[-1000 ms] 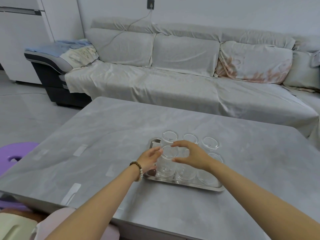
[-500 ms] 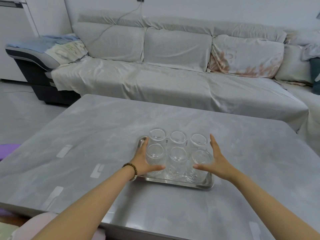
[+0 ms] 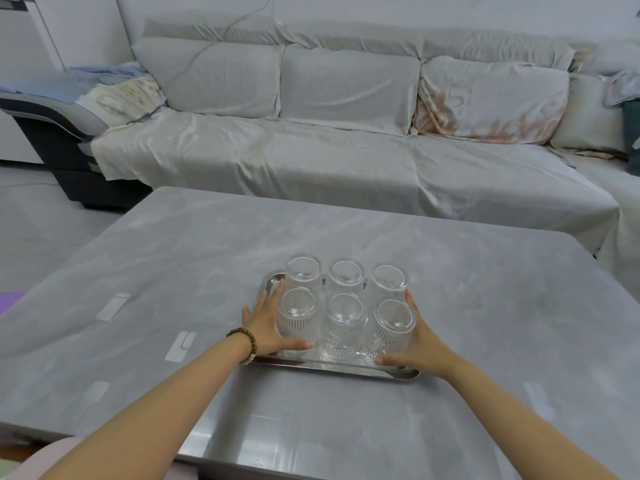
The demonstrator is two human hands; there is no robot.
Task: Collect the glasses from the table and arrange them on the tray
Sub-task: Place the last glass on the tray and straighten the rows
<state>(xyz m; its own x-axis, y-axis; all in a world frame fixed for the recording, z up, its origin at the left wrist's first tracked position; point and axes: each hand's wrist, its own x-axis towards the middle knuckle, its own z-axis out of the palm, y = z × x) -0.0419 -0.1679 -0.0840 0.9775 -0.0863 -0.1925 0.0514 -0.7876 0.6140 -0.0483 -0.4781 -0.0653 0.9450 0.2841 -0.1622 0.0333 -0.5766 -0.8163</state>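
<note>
Six clear ribbed glasses stand on the tray, 2 rows of 3, packed close w/ neighbours touching or nearly so. They look mouth-down, flat bases up, though the clear glass makes that hard to confirm. Tray is steel, rectangular w/ rounded corners, sits on the grey marbled table a bit nearer the person's edge than the far one.

Left hand is spread open, palm pressed flat vs the left side of the near-left glass, thumb lying along the tray's front in front of that glass, fingers reaching up toward the back-left glass. Brown bead bracelet on that wrist. Right hand mirrors it: open, palm vs the right side of the near-right glass, thumb along the front, fingertips by the back-right glass. Neither hand is wrapped round a glass; both flat, bracketing the group from the sides.

No brand, label or writing readable on glasses or tray. Pale tape strips on the tabletop, blank as far as can be seen.

Behind the table: grey sheet-covered sofa, one cushion w/ faded pink floral print. Purple object at the left edge, mostly cut off.
</note>
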